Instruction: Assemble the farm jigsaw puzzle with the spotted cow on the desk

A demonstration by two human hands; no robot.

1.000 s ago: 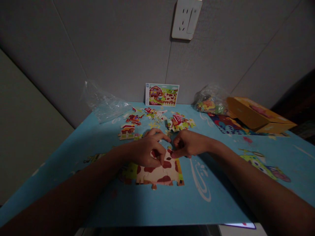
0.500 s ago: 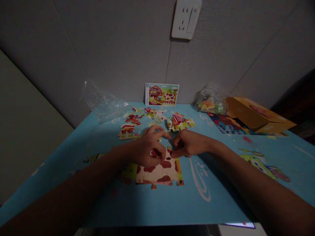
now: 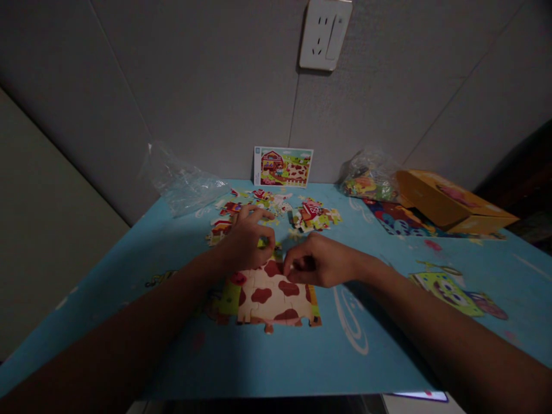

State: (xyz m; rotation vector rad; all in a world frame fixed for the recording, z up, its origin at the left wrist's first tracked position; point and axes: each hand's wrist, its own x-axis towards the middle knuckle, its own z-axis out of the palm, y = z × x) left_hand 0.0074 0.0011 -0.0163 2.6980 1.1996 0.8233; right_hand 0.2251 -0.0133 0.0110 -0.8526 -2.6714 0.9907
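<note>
Head view, puzzle (image 3: 269,298), partly beneath both hands (image 3: 250,244) (image 3: 323,261)

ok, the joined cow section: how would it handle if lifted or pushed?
Lifted, the cow section would probably sag or split, since seams show separate interlocked pieces. Pushed, it would likely slide rather than tip: it lies flat on the table. Its near tab might bend, jutting out narrow.

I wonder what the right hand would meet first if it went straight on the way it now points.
Most likely the left hand, as the right hand points leftward toward it; it may brush the joined puzzle pieces first, since height is unclear.
</note>
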